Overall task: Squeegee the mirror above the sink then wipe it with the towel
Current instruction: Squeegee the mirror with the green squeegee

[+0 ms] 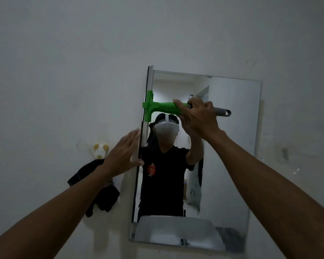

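A frameless rectangular mirror (pixel 230 146) hangs on the white wall. My right hand (pixel 198 118) is shut on the handle of a green squeegee (pixel 161 107) with a grey handle end. The squeegee's long blade stands upright along the mirror's left edge, near the top. My left hand (pixel 123 156) is flat with fingers apart, pressed against the mirror's left edge lower down; it holds nothing. A dark towel (pixel 103 195) hangs on the wall left of the mirror, partly hidden by my left arm.
A small animal-shaped wall hook (pixel 101 150) holds the dark towel. The mirror reflects a person in a black shirt and a white sink at the bottom. Bare white wall surrounds the mirror on all sides.
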